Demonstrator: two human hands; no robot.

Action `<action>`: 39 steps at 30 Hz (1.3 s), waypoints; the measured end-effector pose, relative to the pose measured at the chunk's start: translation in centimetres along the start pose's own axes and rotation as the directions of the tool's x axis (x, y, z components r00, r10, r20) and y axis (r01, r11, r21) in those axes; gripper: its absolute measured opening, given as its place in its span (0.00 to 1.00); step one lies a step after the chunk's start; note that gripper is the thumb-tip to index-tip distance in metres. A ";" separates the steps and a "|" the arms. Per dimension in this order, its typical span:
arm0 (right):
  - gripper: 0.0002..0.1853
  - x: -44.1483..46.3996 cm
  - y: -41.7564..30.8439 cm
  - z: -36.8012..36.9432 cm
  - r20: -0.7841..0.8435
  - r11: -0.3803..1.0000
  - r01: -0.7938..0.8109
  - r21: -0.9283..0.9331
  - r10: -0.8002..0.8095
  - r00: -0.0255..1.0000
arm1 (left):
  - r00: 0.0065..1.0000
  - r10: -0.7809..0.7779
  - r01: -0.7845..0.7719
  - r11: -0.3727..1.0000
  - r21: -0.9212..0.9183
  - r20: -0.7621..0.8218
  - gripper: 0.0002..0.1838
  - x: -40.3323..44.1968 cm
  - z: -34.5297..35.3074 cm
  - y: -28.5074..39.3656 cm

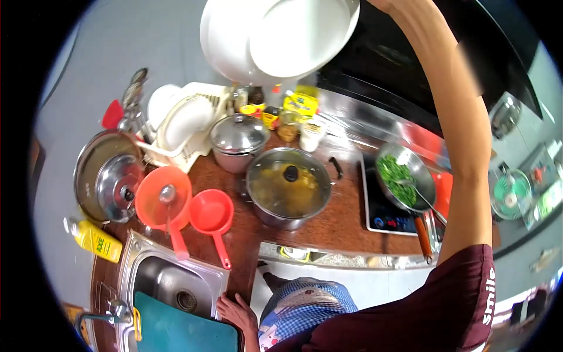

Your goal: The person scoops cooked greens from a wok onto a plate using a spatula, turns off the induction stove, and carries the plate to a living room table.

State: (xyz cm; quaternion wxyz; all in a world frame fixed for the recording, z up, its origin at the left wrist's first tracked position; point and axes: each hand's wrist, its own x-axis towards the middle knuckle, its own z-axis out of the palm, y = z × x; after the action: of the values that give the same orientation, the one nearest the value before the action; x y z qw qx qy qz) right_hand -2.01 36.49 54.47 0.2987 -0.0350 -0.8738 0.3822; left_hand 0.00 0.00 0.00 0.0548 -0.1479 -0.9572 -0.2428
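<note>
A large white plate (229,41) is raised at the top of the view, its underside ring showing. My right hand (384,4) is at its right edge, mostly cut off by the frame, so its fingers are hidden. My left hand (238,312) rests on the counter edge at the sink's right side, fingers apart, holding nothing. Below the plate stand a glass-lidded pot (288,190) with yellowish contents and a smaller lidded pot (238,141). To the right, a pan (423,176) of chopped greens (394,176) sits on the induction cooker (384,223), with a spatula in it.
A dish rack (187,155), red strainer (164,196) and red dipper (211,212) stand left. Yellow bottle (101,242) is beside the sink (170,281); a green cutting board (182,328) lies partly over it. Jars (288,126) line the back. A dark hood (381,64) hangs above.
</note>
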 end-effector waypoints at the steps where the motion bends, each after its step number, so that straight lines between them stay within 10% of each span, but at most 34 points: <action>1: 0.14 -2.4 -0.8 -0.7 -0.048 1.000 0.010 0.003 -0.009 0.999 | 0.999 0.026 -0.026 1.000 -0.008 -0.044 0.18 -0.1 0.7 0.1; 13: 0.21 -27.0 -4.6 -8.1 -0.349 0.798 -0.330 -0.505 0.161 0.923 | 0.979 0.110 -0.100 0.993 0.068 -0.170 0.21 -0.2 3.0 -1.9; 16: 0.21 -32.0 -4.8 -7.6 -0.487 0.840 -0.460 -0.287 0.286 0.825 | 0.909 0.334 -0.357 0.932 -0.053 -0.248 0.16 -0.6 1.8 -1.5; 17: 0.19 -33.6 -4.3 -7.6 -0.463 0.853 -0.407 -0.327 0.231 0.856 | 0.850 0.419 -0.448 0.894 -0.018 -0.318 0.31 -0.2 2.9 -2.2; 20: 0.20 -38.0 -2.9 -6.9 -0.425 0.856 -0.325 -0.402 0.140 0.894 | 0.925 0.376 -0.336 0.731 -0.594 -0.060 0.18 -2.2 0.2 5.9; 21: 0.21 -39.0 -3.0 -6.7 -0.273 0.697 -0.228 -0.680 0.049 0.961 | 0.934 0.354 -0.191 0.616 -0.764 0.052 0.13 -3.0 -1.9 10.2; 23: 0.22 -41.0 -1.7 -5.4 -0.118 0.682 -0.039 -0.730 -0.070 0.990 | 0.706 0.524 0.223 0.474 -0.852 0.477 0.22 -3.2 -1.3 15.0; 27: 0.16 -46.4 3.3 -2.2 0.037 0.620 0.232 -0.749 -0.310 0.950 | 0.008 0.804 0.874 0.283 -0.395 0.595 0.47 -6.2 -1.9 24.7; 30: 0.07 -49.0 6.3 -1.7 0.106 0.679 0.334 -0.654 -0.356 0.929 | 0.029 0.602 0.976 0.156 -0.154 0.798 0.41 -9.0 -3.1 28.7; 31: 0.06 -50.0 7.4 -1.5 0.116 0.694 0.351 -0.629 -0.362 0.925 | 0.266 0.719 0.604 0.395 -0.693 0.642 0.29 -9.4 -5.0 29.5; 32: 0.06 -50.7 8.5 -1.4 0.127 0.710 0.369 -0.600 -0.371 0.920 | 0.069 0.542 0.974 0.144 -0.173 0.837 0.25 -10.0 -1.6 29.1; 34: 0.07 -51.8 10.7 -1.6 0.128 0.772 0.387 -0.505 -0.377 0.917 | 0.045 0.455 0.992 0.081 -0.092 0.890 0.27 -10.9 0.1 27.7; 39: 0.18 -52.2 14.8 -10.0 -0.033 0.721 0.060 -0.690 -0.115 0.993 | 0.482 0.178 0.871 0.009 -0.491 0.858 0.28 -12.2 1.9 23.6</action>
State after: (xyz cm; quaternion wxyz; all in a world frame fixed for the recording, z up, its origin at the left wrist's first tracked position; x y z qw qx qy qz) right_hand 43.75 38.31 23.71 0.3140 -0.1158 -0.9422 0.0150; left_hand 18.79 17.54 6.78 -0.5292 0.0658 -0.4662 -0.7059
